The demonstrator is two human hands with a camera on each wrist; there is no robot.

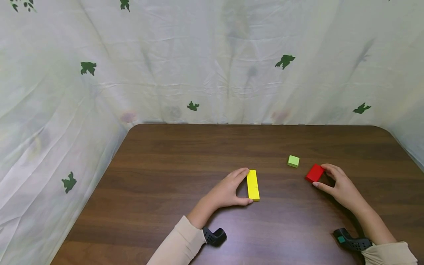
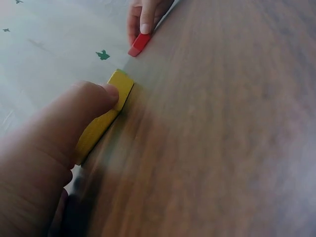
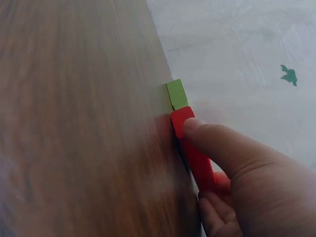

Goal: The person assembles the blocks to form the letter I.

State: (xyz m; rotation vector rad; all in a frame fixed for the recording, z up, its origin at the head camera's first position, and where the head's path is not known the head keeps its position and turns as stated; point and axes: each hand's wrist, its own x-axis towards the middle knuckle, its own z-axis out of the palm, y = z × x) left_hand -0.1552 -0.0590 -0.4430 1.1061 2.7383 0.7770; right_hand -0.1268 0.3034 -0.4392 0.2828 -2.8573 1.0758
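My left hand (image 1: 226,190) pinches a long yellow block (image 1: 253,185) by its two ends, thumb at the near end and fingertips at the far end. In the left wrist view the thumb presses the end of the yellow block (image 2: 101,129), and the fingers are mostly hidden. To the right, my right hand (image 1: 341,187) holds a red rectangular block (image 1: 314,173) between thumb and fingers. The right wrist view shows the thumb on the red block (image 3: 197,155). A small light green block (image 1: 293,161) lies just beyond and left of the red one, touched by neither hand.
The blocks are on a brown wood-grain table (image 1: 185,154) with rounded far corners. A pale curtain (image 1: 198,55) with green leaf-like patches hangs behind and at the sides. Black wrist devices sit at the left cuff (image 1: 214,236) and the right cuff (image 1: 352,241).
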